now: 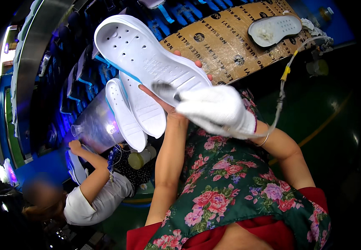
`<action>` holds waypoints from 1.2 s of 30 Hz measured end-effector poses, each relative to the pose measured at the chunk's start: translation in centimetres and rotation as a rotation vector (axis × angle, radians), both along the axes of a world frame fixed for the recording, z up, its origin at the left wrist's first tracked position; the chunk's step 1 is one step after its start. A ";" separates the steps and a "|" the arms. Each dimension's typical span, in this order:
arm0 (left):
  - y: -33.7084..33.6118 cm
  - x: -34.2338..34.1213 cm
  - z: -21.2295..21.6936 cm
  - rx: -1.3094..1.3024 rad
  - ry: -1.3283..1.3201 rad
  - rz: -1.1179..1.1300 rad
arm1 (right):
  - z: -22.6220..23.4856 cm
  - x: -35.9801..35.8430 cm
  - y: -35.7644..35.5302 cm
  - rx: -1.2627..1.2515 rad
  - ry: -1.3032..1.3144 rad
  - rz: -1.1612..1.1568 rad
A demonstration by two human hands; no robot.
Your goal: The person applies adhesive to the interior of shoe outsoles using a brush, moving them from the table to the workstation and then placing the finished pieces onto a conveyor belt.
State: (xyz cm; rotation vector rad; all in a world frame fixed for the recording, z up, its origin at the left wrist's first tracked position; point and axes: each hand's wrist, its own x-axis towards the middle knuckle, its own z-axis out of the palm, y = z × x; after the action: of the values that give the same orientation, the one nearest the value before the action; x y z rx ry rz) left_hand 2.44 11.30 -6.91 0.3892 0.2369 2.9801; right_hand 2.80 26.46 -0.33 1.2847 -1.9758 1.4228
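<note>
A white shoe sole (134, 46) with small round holes and a blue edge rests in my bare left hand (170, 105), whose fingers wrap round both sides. My right hand (215, 107), in a white knit glove, is closed round a brush (164, 90); its grey bristles lie over the sole near the heel grooves. Motion blurs the brush and glove, and the glove hides the handle. From the glove a clear tube (279, 104) leads off to the right. Just left of my left hand are two more white soles (124, 114), (147, 106), side by side and partly overlapping.
A brown cardboard-covered surface (205, 39) lies at the far right, bearing a dark-edged sole (274, 30) with whitish material on it. Blue racks (184, 12) stand beyond. On the left, a co-worker's hand (75, 146) is near another sole (77, 166). A small container (136, 160) hangs nearby.
</note>
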 end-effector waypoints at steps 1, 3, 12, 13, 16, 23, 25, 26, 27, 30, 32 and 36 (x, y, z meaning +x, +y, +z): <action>-0.5 -0.4 -0.3 -0.028 0.094 -0.045 | 0.1 0.4 0.0 -0.001 -0.050 0.095; -1.2 -1.1 -0.7 -0.105 0.244 -0.072 | 0.5 0.4 0.0 -0.128 -0.216 0.213; -1.2 -0.8 0.3 0.050 0.018 0.013 | 0.3 0.2 2.0 -0.049 -0.324 0.287; -1.6 -0.5 0.5 0.021 -0.020 -0.012 | 0.5 -0.2 2.2 -0.088 -0.394 0.310; -1.4 -0.9 0.8 0.006 0.056 -0.118 | -0.7 -1.4 2.2 -0.112 -0.393 0.183; -3.2 -2.4 0.9 -0.206 0.222 -0.371 | -0.2 -0.9 2.9 -0.108 -0.584 0.288; -3.1 -1.8 1.8 -0.199 0.040 -0.278 | -0.1 -1.2 2.9 -0.050 -0.416 0.233; -3.2 -2.4 1.9 -0.204 0.083 -0.281 | -0.1 -1.0 2.9 -0.030 -0.339 0.270; -3.3 -2.9 2.0 -0.208 0.124 -0.286 | -0.3 -0.2 2.8 0.032 -0.233 0.294; -4.2 -4.4 2.7 -0.230 0.293 -0.369 | 0.6 0.4 2.8 -0.022 -0.519 0.462; -4.7 -4.2 3.5 -0.300 0.260 -0.440 | 1.1 -0.4 2.9 -0.050 -0.530 0.404; -4.5 -3.0 5.1 -0.332 -0.026 -0.418 | 0.6 -0.8 2.8 0.005 -0.171 0.221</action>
State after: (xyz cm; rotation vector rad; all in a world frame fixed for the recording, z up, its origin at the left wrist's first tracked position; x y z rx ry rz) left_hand -0.52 6.83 -1.77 0.3134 0.5605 2.4771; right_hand 2.02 29.22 0.27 1.4658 -1.9952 1.6831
